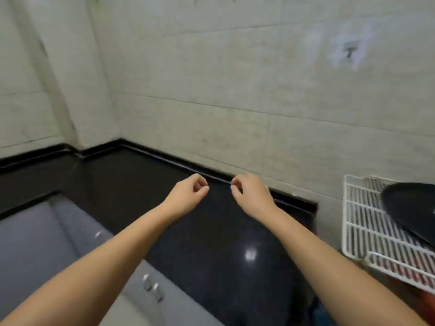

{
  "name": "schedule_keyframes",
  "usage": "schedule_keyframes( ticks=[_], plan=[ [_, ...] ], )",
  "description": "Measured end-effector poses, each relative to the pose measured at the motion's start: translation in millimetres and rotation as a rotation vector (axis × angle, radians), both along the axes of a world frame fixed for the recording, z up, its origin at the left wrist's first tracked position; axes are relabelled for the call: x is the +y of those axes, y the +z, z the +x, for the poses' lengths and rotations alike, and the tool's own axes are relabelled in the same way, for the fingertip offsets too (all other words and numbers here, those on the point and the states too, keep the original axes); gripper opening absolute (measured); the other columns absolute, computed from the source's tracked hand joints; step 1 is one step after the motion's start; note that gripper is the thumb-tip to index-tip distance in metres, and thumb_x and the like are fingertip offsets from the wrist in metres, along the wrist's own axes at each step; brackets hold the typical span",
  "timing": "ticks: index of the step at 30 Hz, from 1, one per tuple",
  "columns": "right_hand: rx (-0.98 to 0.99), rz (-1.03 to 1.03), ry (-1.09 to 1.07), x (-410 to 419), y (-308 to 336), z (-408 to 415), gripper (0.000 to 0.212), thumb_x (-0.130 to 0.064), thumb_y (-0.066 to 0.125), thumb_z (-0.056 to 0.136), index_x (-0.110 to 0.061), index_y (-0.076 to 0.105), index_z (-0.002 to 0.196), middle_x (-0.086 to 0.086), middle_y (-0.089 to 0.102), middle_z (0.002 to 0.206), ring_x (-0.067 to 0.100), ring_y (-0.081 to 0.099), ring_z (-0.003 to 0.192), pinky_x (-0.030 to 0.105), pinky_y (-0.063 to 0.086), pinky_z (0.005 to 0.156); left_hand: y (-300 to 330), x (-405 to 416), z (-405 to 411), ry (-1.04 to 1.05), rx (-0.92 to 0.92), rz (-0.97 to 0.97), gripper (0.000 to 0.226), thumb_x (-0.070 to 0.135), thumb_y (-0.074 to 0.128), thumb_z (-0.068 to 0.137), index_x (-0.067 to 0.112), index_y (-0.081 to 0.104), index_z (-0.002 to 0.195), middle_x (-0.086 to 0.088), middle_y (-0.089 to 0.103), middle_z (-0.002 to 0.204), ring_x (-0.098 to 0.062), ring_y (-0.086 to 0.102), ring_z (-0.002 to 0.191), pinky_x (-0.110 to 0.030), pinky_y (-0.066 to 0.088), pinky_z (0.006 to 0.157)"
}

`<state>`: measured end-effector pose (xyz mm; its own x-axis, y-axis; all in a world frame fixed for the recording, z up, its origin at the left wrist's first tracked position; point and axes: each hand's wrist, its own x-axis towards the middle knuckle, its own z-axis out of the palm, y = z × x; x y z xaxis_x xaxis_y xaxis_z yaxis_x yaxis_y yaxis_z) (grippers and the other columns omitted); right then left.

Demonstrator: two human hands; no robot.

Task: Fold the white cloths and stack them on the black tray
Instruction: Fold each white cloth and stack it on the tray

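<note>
Under the hands the counter (211, 231) is glossy black speckled stone. Right of them, a white coated-wire rack (367, 231) holds a smooth black tray (409, 208).

Your arms: both bare, stretched forward, converging | left hand (188, 195): fingers curled, thumb meeting fingertips, holding nothing visible | right hand (250, 196): same curl, empty | hands near each other, apart, same height
</note>
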<state>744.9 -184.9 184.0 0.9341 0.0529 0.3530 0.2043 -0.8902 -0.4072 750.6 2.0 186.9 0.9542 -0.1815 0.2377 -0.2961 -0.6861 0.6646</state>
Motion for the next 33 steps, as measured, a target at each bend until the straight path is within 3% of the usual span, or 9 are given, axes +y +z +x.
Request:
schedule_keyframes(
  ticks=[4, 8, 12, 15, 19, 23, 26, 33],
  plan=[
    [-0.01, -0.058, 0.248, 169.7, -38.0, 2.4, 0.029, -0.033, 0.044, 0.096, -0.02, 0.056, 0.12, 0.002, 0.053, 0.122, 0.023, 0.05, 0.113, 0.039, 0.039, 0.091, -26.1, 166.3, -46.1, 0.244, -0.015, 0.24, 0.013, 0.028, 0.052, 0.092, 0.02, 0.057, 0.102, 0.005, 0.059, 0.087, -0.014, 0.056, 0.084, -0.034, 0.048, 0.079],
    [-0.06, -0.128, 0.503, 313.9, -72.1, -10.9, 0.035, -0.032, 0.05, 0.094, -0.017, 0.053, 0.126, 0.005, 0.052, 0.126, 0.028, 0.052, 0.111, 0.042, 0.042, 0.089, -56.4, 303.9, -99.7, 0.517, 0.018, 0.384, 0.03, 0.029, 0.051, 0.094, 0.016, 0.051, 0.121, -0.006, 0.056, 0.113, -0.024, 0.052, 0.111, -0.04, 0.045, 0.091],
    [-0.101, -0.202, 0.704, 423.2, -101.4, -28.7, 0.045, -0.026, 0.074, 0.076, -0.014, 0.062, 0.118, 0.012, 0.06, 0.124, 0.031, 0.063, 0.107, 0.044, 0.051, 0.08, -83.2, 394.1, -149.7, 0.869, 0.025, 0.418, 0.042, 0.03, 0.049, 0.094, 0.014, 0.043, 0.133, -0.008, 0.051, 0.125, -0.027, 0.047, 0.12, -0.04, 0.042, 0.093],
    [-0.105, -0.249, 0.804, 488.7, -116.9, -37.5, 0.053, -0.028, 0.083, 0.064, -0.016, 0.065, 0.113, 0.012, 0.064, 0.12, 0.028, 0.066, 0.104, 0.043, 0.055, 0.077, -103.3, 442.2, -174.2, 1.005, 0.112, 0.487, 0.044, 0.032, 0.046, 0.095, 0.016, 0.04, 0.135, -0.007, 0.048, 0.128, -0.027, 0.045, 0.12, -0.038, 0.04, 0.093],
    [-0.055, -0.294, 0.951, 567.3, -135.9, -29.6, 0.05, -0.03, 0.074, 0.076, -0.016, 0.06, 0.122, 0.013, 0.058, 0.131, 0.029, 0.059, 0.116, 0.046, 0.049, 0.089, -122.2, 502.0, -183.7, 1.101, 0.198, 0.526, 0.044, 0.033, 0.046, 0.095, 0.016, 0.04, 0.135, -0.007, 0.048, 0.127, -0.027, 0.046, 0.118, -0.038, 0.04, 0.092],
    [-0.021, -0.307, 1.123, 644.5, -145.4, -9.6, 0.05, -0.032, 0.048, 0.095, -0.018, 0.039, 0.142, 0.011, 0.033, 0.152, 0.027, 0.032, 0.14, 0.045, 0.028, 0.109, -135.6, 562.2, -178.6, 1.206, 0.269, 0.542, 0.044, 0.035, 0.046, 0.094, 0.018, 0.04, 0.135, -0.005, 0.048, 0.128, -0.026, 0.045, 0.12, -0.038, 0.037, 0.096],
    [-0.021, -0.333, 1.253, 703.3, -152.8, 8.6, 0.051, -0.034, 0.04, 0.098, -0.021, 0.03, 0.146, 0.006, 0.025, 0.155, 0.023, 0.023, 0.143, 0.043, 0.022, 0.112, -144.4, 604.5, -173.8, 1.294, 0.335, 0.523, 0.044, 0.035, 0.045, 0.094, 0.02, 0.039, 0.136, -0.004, 0.048, 0.128, -0.024, 0.044, 0.121, -0.037, 0.035, 0.098],
    [0.054, -0.438, 1.431, 821.5, -175.7, 20.0, 0.05, -0.036, 0.038, 0.098, -0.022, 0.029, 0.146, 0.005, 0.025, 0.154, 0.022, 0.024, 0.142, 0.04, 0.022, 0.111, -161.4, 690.1, -178.9, 1.464, 0.472, 0.4, 0.043, 0.033, 0.045, 0.095, 0.02, 0.039, 0.136, -0.005, 0.047, 0.131, -0.024, 0.042, 0.125, -0.038, 0.036, 0.102]
  ],
)
